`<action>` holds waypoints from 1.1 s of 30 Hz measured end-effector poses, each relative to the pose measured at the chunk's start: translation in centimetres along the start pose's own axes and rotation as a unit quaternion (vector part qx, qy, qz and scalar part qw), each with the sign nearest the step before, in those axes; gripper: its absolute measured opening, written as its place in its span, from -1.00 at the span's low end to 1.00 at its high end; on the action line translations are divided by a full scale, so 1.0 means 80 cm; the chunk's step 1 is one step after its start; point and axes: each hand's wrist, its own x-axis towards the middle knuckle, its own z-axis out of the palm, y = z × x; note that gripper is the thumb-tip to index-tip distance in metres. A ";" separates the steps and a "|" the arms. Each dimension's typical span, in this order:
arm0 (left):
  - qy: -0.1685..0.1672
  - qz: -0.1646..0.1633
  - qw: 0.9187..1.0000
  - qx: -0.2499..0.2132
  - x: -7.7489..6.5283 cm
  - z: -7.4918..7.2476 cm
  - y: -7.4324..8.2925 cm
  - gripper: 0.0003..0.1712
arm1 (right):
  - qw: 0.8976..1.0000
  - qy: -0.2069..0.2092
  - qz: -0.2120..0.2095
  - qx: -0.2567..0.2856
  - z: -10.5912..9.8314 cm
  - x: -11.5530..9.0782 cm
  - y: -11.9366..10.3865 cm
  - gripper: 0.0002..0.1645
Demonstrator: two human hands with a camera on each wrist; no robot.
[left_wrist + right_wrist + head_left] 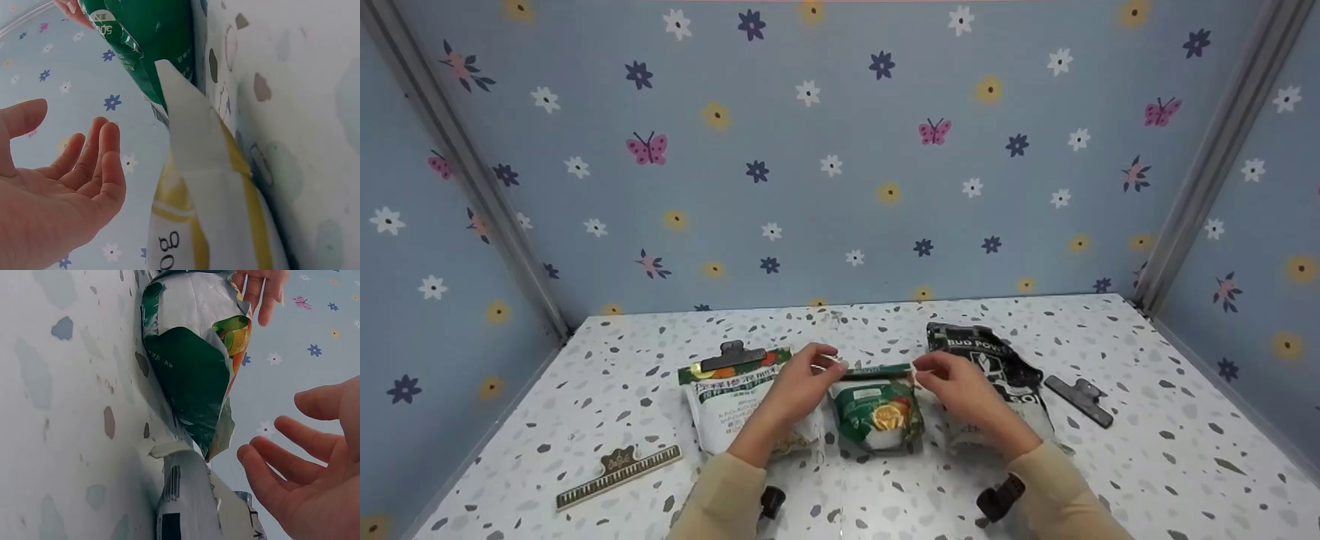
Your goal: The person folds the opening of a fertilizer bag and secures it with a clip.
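Observation:
A small green bag with fruit pictures stands in the middle, a dark green strip along its top. At its upper left corner my left hand hovers, fingers loosely bent and apart from the thumb in the left wrist view. My right hand is beside the upper right corner, fingers also relaxed, with nothing between them. Left of the green bag is a white bag whose top carries a dark grey clip. To the right lies a black and white bag, partly hidden behind my right forearm.
A second dark grey clip lies right of the black bag. At the front left rests a long clip with a piano-key pattern. The speckled table ends at flower-patterned walls behind and on both sides.

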 end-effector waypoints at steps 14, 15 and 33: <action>-0.033 -0.091 0.995 0.025 0.004 0.004 0.012 -0.33 | 0.999 -0.020 0.046 0.007 0.014 0.006 0.009 -0.38; -0.036 -0.095 0.995 0.022 0.003 0.005 0.011 -0.32 | 0.999 -0.022 0.046 0.004 0.015 0.006 0.009 -0.37; -0.027 -0.152 0.982 -0.108 0.001 0.011 -0.015 -0.09 | 0.985 -0.030 0.075 0.154 0.030 0.008 0.009 -0.38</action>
